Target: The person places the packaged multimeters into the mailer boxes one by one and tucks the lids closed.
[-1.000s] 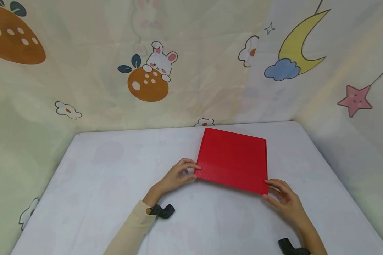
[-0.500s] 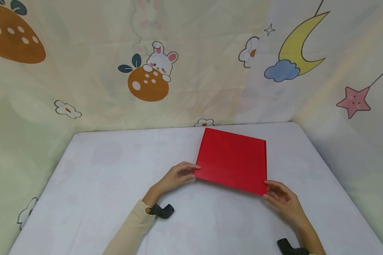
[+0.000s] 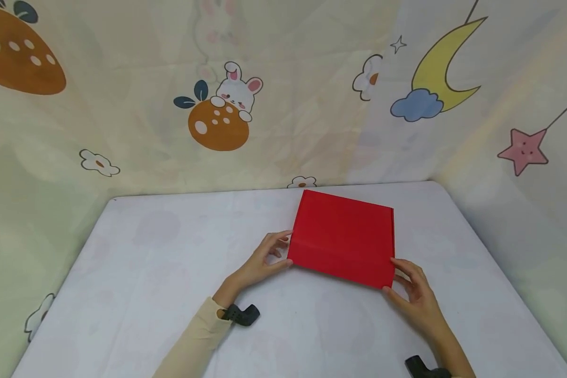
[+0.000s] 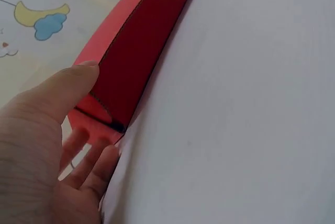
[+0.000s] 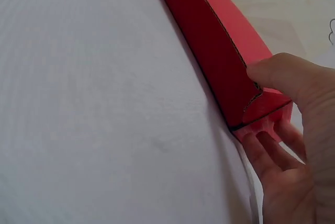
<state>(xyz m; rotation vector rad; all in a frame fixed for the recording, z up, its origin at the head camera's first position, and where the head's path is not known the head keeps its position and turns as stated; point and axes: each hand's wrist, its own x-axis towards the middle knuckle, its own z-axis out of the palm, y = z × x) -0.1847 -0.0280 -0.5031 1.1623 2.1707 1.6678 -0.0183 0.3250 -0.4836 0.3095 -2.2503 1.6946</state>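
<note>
A flat red cardboard box [image 3: 342, 239] with its lid down lies on the white table, turned slightly. My left hand [image 3: 263, 260] holds its near left corner, thumb at the front and fingers along the left side. At the near right corner, my right hand [image 3: 418, 299] does the same, fingers against the right side. In the left wrist view, the thumb touches the lid edge above the dark red front panel [image 4: 137, 56] of the box. The right wrist view has the right thumb on the lid edge and several fingers against the side wall [image 5: 269, 124].
The white-covered table [image 3: 170, 252] reaches back to a cloth backdrop [image 3: 302, 105] printed with cartoon figures. Black wrist cameras sit on the left wrist [image 3: 242, 314] and the right wrist [image 3: 425, 367].
The left fingers have slid off the lid's top and further back along the left side. My right hand has shifted slightly left, its fingers a little further up the right side. The box stays put.
</note>
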